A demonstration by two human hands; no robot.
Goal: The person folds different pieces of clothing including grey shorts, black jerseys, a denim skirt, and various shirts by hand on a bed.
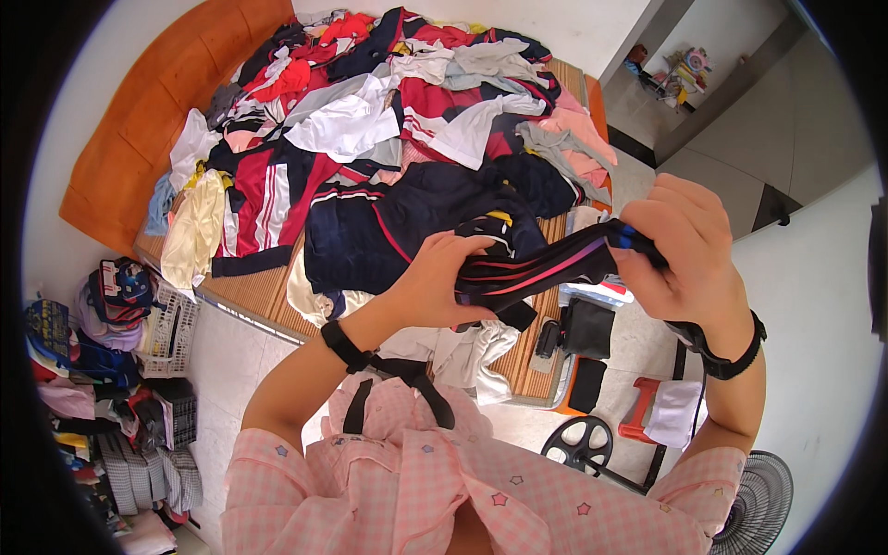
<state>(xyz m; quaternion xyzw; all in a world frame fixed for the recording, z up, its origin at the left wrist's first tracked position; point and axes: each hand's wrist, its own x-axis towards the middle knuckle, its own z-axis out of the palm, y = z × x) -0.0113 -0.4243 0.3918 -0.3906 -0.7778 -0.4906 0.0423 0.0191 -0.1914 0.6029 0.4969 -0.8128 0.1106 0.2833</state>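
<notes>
Pink-and-white checked shirt [416, 499] with small printed stars, worn by the person, fills the lower middle, closest to the camera. At the far left, piled folded clothes and bags sit by a white plastic lattice basket [170, 326], with a dark slatted basket [180, 409] below it. Next comes an orange padded headboard [139, 139], then a bed covered by a tan slatted mat [254, 289] and heaped with clothing. A pale yellow satiny garment [194, 231] hangs over its near edge; beside it lies a maroon, navy and white striped jacket [264, 203]. Further right are a crumpled white shirt [342, 125] and, nearer, a bulky navy garment [356, 242].

Over the near part of the bed, the left hand [427, 282], a black band [344, 346] on its wrist, has its thumb and fingers spread around the left end of a narrow black cloth item with pink and purple stripes [532, 273]. That item stretches in the air to the right hand [683, 240], whose fingers are closed on its other end. Below it, a flat black square item [586, 329] rests on the bed's corner. Farther right, a white cloth [674, 413] lies over a red stool [636, 412], and a black fan [760, 499] stands at the lower right.
</notes>
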